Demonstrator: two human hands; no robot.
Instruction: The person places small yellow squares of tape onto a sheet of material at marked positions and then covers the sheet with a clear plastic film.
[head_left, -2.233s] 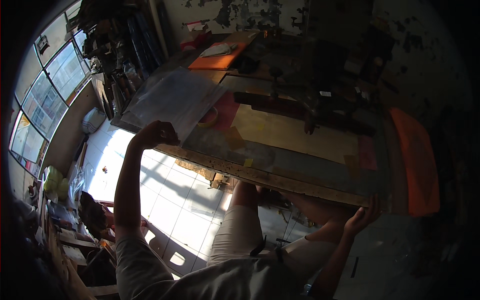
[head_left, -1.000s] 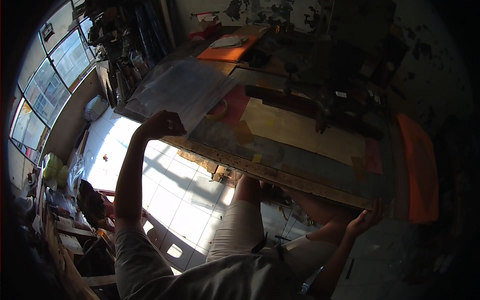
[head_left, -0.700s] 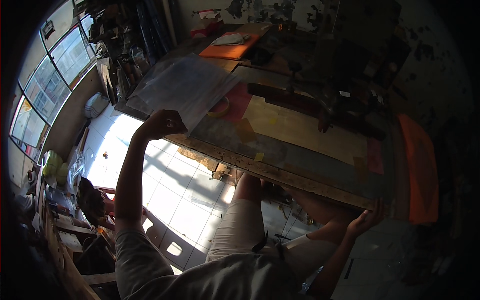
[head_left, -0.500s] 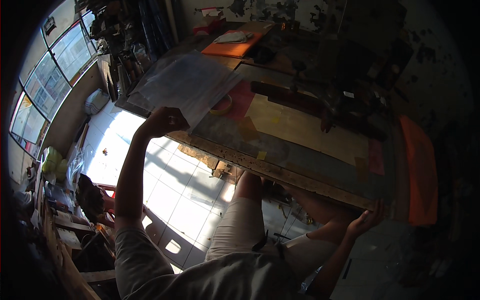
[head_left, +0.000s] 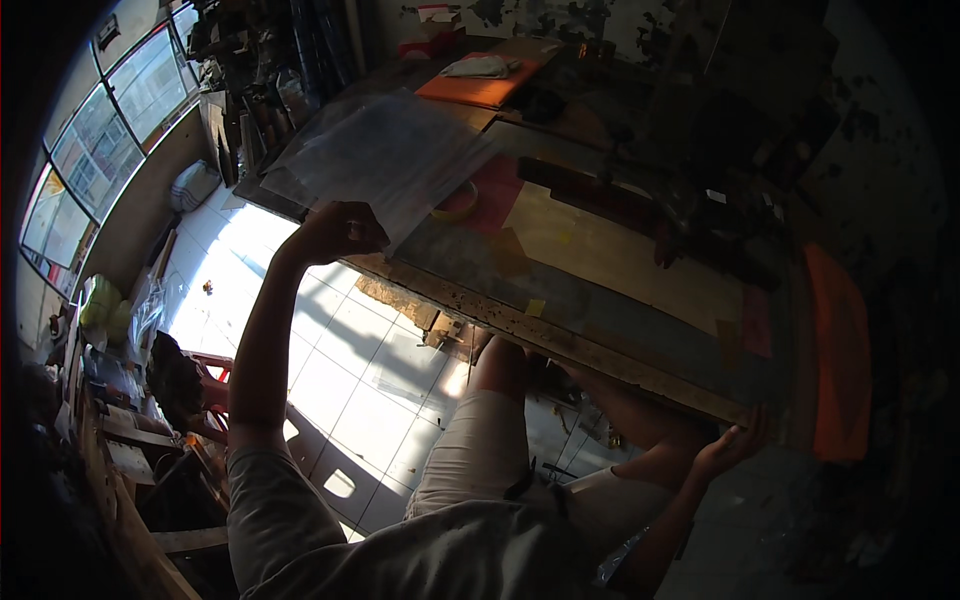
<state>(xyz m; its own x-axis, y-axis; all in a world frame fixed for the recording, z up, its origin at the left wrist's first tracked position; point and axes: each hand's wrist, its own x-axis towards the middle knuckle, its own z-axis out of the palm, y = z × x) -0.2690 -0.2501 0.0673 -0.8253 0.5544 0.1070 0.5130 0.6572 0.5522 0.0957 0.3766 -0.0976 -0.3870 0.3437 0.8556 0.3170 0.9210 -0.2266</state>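
Note:
A stack of clear plastic sheets lies on the left part of the worktable. My left hand is at the stack's near edge with its fingers curled together; what they pinch, if anything, cannot be made out. Low on the right, my right hand has its fingers round the table's front edge near the corner. Between the hands, a pale rectangular panel lies on the grey work surface, with strips of tape at its ends. A yellow tape roll sits beside the plastic sheets, over a red patch.
A dark bar-like frame stretches across the back of the work surface. Orange sheets with a pale cloth lie at the far side. Another orange sheet hangs at the right end. Below are my legs and a sunlit tiled floor.
The view has shifted slightly. My left hand has turned a little at the sheets' edge, and a small gap shows among its curled fingers. My right hand stays at the table edge.

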